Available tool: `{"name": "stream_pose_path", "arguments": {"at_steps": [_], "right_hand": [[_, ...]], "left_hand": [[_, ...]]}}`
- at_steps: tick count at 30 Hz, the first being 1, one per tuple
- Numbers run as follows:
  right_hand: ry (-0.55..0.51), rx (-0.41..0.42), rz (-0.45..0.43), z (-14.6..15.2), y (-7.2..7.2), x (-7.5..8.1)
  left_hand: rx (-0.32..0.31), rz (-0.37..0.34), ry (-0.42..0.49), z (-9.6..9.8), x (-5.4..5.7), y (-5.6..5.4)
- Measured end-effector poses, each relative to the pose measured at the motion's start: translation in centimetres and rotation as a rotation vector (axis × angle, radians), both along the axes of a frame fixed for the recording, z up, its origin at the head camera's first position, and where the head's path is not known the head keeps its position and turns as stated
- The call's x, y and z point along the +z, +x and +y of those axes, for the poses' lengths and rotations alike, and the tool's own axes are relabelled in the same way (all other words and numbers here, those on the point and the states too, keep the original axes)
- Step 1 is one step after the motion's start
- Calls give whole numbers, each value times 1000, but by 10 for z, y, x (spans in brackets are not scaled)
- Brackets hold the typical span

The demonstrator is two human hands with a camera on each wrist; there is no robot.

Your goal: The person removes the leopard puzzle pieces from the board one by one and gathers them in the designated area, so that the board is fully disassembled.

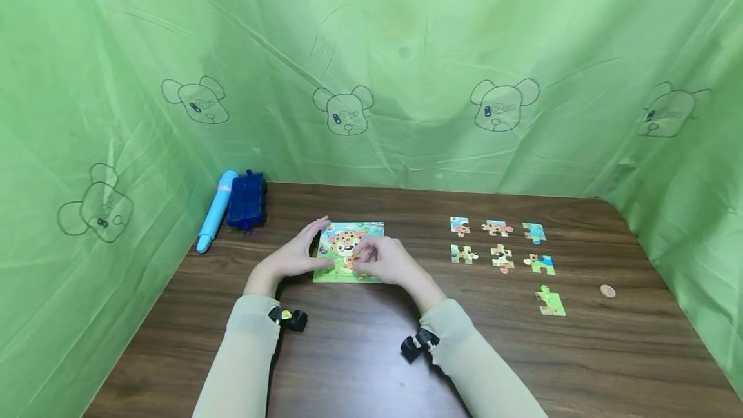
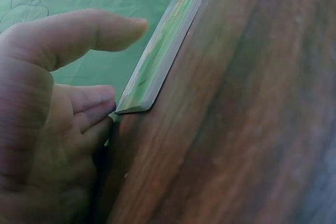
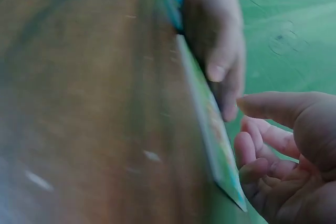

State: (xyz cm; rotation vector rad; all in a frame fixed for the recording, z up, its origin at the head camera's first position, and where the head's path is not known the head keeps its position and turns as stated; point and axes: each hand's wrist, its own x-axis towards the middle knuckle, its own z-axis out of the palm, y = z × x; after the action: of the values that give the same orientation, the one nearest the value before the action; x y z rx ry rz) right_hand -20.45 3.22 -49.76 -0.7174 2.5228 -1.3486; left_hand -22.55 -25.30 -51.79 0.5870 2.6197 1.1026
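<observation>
A puzzle board (image 1: pixel 371 229) printed with a cartoon leopard lies flat on the table. My left hand (image 1: pixel 298 253) is at its left side, with the fingers along the left edge. In the left wrist view, the thumb (image 2: pixel 113 30) stretches over the board, seemingly above its surface. My right hand (image 1: pixel 386 260) hovers over the board's right half with bent fingers. A gap shows between its thumb (image 3: pixel 273 105) and lower fingers in the right wrist view, and nothing is visible there. Part of the picture is hidden under the hands.
Several loose jigsaw pieces (image 1: pixel 502 258) lie in rows on the right, with a small round disc (image 1: pixel 607 291) beyond them. A dark blue box (image 1: pixel 246 200) and a light blue tube-like object (image 1: pixel 217 211) are at the back left. Green curtains (image 1: pixel 406 69) surround the table (image 1: pixel 342 353).
</observation>
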Motion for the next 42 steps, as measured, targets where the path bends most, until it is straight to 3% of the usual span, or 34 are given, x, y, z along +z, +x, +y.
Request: {"name": "stream_pose_path", "arguments": {"at_steps": [5,16,21,42], "right_hand": [[5,52,-22,-9,2,-9],[25,-23,-63,1,-10,-5],[17,-17,-72,0,-9,-7],[-14,-24,-92,-2,1,-13]], "left_hand": [[5,-28,15,-6,3,3],[-43,-17,-11,2,10,-11],[-43,-18,-7,1,10,-10],[-37,-27,-18,-1,-2,-2]]}}
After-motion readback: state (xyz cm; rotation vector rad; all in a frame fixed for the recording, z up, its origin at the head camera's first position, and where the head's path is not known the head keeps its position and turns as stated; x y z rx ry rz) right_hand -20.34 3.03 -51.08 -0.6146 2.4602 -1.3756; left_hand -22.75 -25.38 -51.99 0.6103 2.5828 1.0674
